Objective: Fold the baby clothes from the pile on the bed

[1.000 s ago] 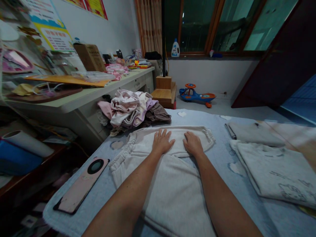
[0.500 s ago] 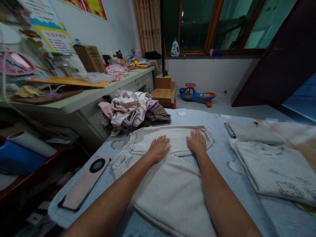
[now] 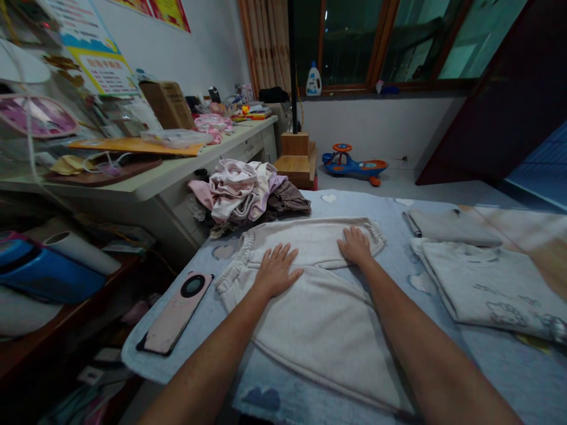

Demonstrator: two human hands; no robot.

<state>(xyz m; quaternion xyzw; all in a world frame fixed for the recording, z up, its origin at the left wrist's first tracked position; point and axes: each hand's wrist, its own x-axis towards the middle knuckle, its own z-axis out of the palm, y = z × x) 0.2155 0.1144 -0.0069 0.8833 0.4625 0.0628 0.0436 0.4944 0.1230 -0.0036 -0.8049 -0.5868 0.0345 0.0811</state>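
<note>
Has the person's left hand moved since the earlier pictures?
Yes: the left hand has shifted leftward, closer to the pink-cased smartphone on the bed.

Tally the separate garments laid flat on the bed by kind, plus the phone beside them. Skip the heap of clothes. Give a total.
Trousers: 1
Folded cat-print top: 1
Folded grey garment: 1
Phone: 1
Total: 4
</note>
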